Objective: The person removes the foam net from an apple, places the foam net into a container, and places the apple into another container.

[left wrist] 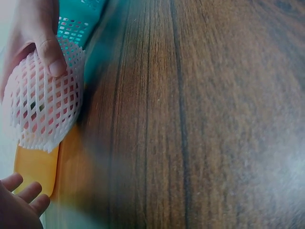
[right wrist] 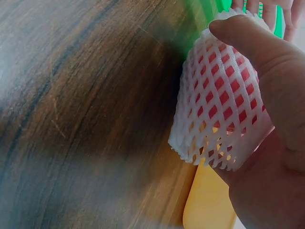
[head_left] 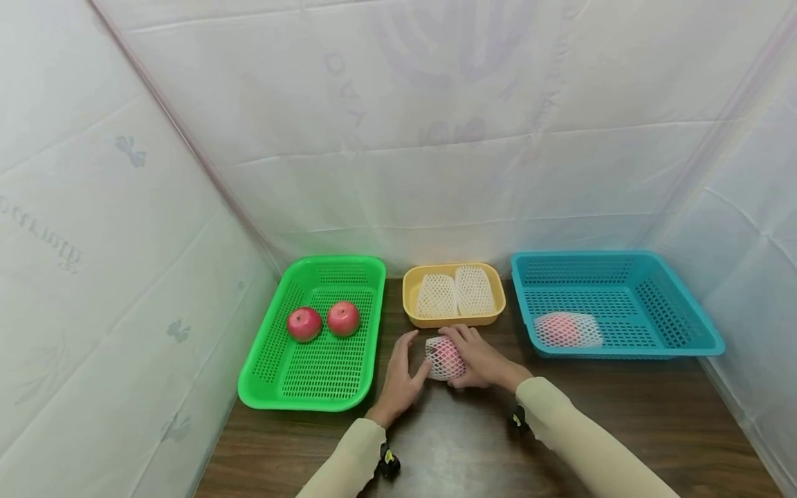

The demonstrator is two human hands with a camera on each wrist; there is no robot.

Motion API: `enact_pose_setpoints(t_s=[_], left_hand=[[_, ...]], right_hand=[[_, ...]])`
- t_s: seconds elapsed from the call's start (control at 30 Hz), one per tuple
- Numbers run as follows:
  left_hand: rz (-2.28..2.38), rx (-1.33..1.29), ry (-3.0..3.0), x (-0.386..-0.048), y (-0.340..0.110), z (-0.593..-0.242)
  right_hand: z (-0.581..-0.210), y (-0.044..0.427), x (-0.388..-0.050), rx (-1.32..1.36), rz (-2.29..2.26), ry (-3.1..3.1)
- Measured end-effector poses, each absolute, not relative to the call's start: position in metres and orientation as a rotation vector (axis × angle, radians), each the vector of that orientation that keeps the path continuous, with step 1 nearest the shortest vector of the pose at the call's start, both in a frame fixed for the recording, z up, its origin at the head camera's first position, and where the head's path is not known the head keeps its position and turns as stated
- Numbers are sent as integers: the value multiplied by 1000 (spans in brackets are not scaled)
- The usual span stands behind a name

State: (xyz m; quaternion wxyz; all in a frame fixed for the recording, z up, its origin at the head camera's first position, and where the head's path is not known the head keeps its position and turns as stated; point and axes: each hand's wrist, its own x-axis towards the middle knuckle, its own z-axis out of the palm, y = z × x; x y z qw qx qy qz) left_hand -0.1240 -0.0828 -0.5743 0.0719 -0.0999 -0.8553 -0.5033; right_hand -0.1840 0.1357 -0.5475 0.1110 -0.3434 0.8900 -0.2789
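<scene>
In the head view a red apple in a white foam net sleeve is held just above the dark table, before the yellow basket. My right hand grips it from the right; in the right wrist view the thumb lies across the net. Red skin shows through the mesh of the foam net, whose one end extends past the fruit. On the other side my left hand is spread, thumb close to the net. The left wrist view shows its fingers apart from the apple.
A green basket at left holds two bare red apples. Behind the hands, a yellow basket contains white foam nets. The blue basket at right has one netted apple. White sheeting encloses the table.
</scene>
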Motion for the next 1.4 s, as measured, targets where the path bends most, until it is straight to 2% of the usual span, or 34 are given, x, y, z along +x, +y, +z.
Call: enact_pose_setpoints(t_s=[1.4], left_hand=[[-1487, -331, -2523, -121, -84, -580]], right_hand=[[-543, 148, -173, -917, -874, 2539]])
